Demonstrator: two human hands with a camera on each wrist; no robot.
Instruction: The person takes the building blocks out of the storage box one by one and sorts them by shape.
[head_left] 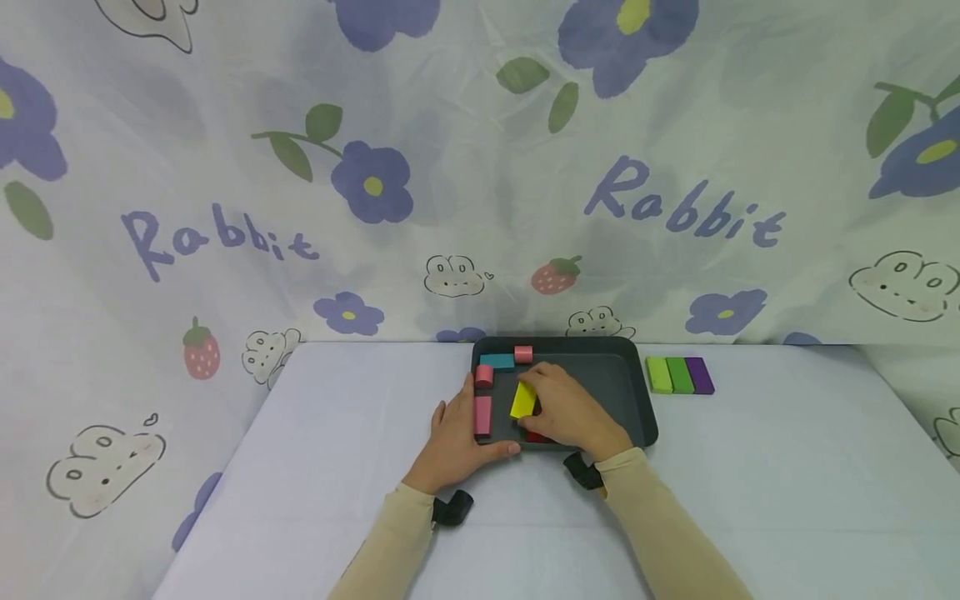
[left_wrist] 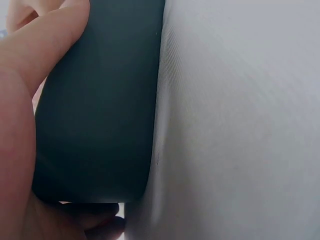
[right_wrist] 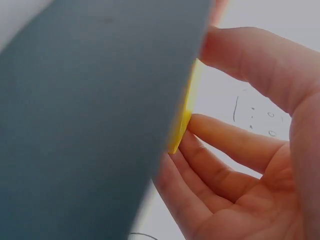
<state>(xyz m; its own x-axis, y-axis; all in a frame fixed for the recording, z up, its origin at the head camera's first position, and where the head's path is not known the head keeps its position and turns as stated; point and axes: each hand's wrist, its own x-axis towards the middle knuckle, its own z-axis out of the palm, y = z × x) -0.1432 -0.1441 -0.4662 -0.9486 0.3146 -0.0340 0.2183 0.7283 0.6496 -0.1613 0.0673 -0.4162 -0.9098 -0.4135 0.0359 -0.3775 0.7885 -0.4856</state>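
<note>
Head view: 1 bright-yellow oblong block [head_left: 522, 401]; right hand [head_left: 573, 410] pinches it.

We could pass over the right side of the tray [head_left: 621, 396]; the left hand [head_left: 455, 437] bars its front-left corner, the right hand [head_left: 567, 410] crosses its front edge, pink pieces [head_left: 483, 416] crowd its left edge, and three blocks [head_left: 680, 376] lie beside its right.

Yellow block [head_left: 523, 401] pinched above a dark tray [head_left: 609, 379]
Flat-faced and oblong, the block slants between the right hand's [head_left: 576, 410] thumb and fingers. The shallow, round-cornered grey tray sits level beneath that grip, its bare floor showing to the right; the left hand [head_left: 456, 440] touches its near-left corner.
</note>
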